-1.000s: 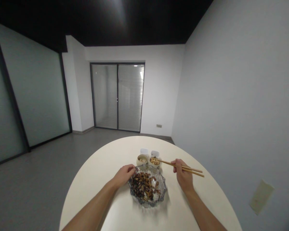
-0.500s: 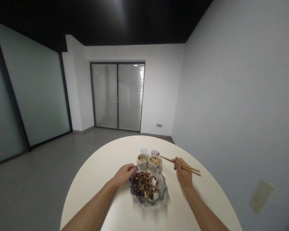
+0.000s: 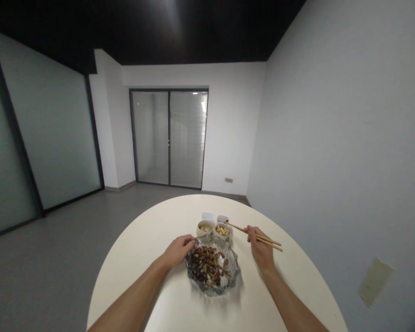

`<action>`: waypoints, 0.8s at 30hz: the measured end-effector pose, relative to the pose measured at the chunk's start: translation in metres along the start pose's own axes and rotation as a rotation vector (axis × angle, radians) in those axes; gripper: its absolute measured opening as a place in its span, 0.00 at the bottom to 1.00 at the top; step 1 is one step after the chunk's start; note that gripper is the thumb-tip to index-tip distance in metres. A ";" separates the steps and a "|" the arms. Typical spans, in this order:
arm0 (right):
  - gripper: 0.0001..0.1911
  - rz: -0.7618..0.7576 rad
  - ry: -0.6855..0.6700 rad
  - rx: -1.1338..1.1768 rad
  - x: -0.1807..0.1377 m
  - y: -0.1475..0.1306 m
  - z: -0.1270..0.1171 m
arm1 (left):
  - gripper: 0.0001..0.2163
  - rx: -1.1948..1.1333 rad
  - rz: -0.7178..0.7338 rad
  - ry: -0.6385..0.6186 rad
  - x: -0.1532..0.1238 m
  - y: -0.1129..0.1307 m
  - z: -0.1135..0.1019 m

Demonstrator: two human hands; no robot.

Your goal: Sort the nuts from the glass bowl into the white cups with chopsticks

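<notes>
My left hand (image 3: 180, 248) holds the left rim of a scalloped clear glass bowl (image 3: 235, 265), its fingers closed on the edge. Dark brown, elongated dried pieces (image 3: 207, 265) are heaped in the bowl, mostly to the left. Closed in my right hand (image 3: 261, 246) is a pair of wooden chopsticks (image 3: 238, 227), slanting to the left. Their tips are over the small white right-hand dish (image 3: 222, 218), with a tiny dark bit at them that I cannot make out. Nearer stand a round cup (image 3: 204, 223) with a few pale pieces and another cup (image 3: 222, 238) full of light tan nut-like pieces.
A second small white dish (image 3: 207, 216) stands behind the left cup. Everything rests on a round cream table (image 3: 141, 240). A white wall (image 3: 332, 138) runs close along the right, and glass doors (image 3: 168, 138) stand beyond the table.
My right hand and the chopsticks have shifted slightly left. The tips stay at the right-hand white dish, where less dark content now shows. My left hand and the bowl have kept their place.
</notes>
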State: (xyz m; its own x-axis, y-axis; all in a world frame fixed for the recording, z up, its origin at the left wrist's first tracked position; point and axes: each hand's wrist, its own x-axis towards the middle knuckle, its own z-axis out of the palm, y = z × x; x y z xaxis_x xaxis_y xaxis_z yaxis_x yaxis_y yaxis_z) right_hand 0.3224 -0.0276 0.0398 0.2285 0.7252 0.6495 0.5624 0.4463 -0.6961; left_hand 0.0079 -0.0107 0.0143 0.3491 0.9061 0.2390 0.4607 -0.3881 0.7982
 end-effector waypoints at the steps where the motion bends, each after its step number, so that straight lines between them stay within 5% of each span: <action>1: 0.25 -0.003 -0.002 0.000 0.000 0.001 0.000 | 0.15 -0.001 -0.002 0.001 0.000 0.000 0.000; 14: 0.25 -0.007 0.084 0.015 0.001 -0.004 -0.005 | 0.16 -0.022 -0.001 -0.003 0.000 -0.002 0.000; 24: 0.33 -0.024 0.052 0.330 -0.008 -0.030 -0.007 | 0.16 -0.012 -0.006 0.007 -0.001 0.002 -0.001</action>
State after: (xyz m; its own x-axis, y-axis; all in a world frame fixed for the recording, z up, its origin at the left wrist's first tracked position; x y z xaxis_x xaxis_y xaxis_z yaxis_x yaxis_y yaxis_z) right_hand 0.3094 -0.0500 0.0576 0.2636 0.6887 0.6754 0.2825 0.6144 -0.7367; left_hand 0.0079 -0.0117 0.0159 0.3403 0.9097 0.2381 0.4526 -0.3805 0.8065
